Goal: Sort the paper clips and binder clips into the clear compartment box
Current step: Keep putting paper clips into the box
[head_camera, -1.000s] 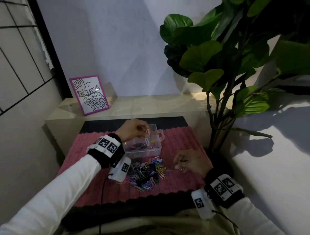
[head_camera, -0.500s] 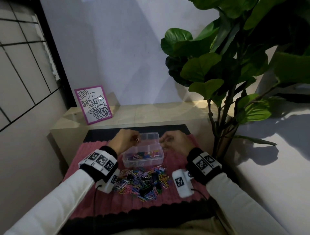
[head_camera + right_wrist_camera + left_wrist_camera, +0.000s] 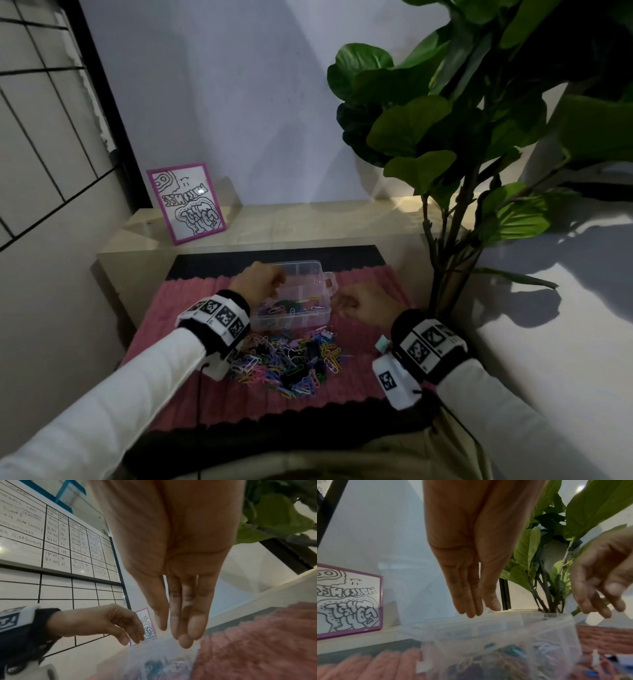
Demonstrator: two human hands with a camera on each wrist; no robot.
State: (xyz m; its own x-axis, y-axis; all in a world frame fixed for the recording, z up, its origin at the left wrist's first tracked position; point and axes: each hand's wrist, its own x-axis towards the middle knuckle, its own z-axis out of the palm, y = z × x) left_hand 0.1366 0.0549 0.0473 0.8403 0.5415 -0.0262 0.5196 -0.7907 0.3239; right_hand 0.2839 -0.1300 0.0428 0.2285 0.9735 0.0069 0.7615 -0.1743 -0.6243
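Both clips just dropped: left hand [image 3: 261,281] and right hand [image 3: 363,305], fingers relaxed, empty, flank the clear compartment box [image 3: 294,310]; pile [image 3: 291,363] remains.

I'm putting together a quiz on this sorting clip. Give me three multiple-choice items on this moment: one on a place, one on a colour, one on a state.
1. Where does the loose clip pile lie relative to the clear box?
A. behind it, by the wall
B. in front of it, nearer the person
C. on the shelf

2. What colour is the ribbed mat?
A. pink
B. green
C. white

3. How are the fingers of the left hand?
A. clenched in a fist
B. curled round a black binder clip
C. straight, pointing down over the box

Answers: 1 B, the head view shows the pile on the person's side of the box. 2 A, pink ribs show around the pile. 3 C, the left wrist view shows straight fingers holding nothing.
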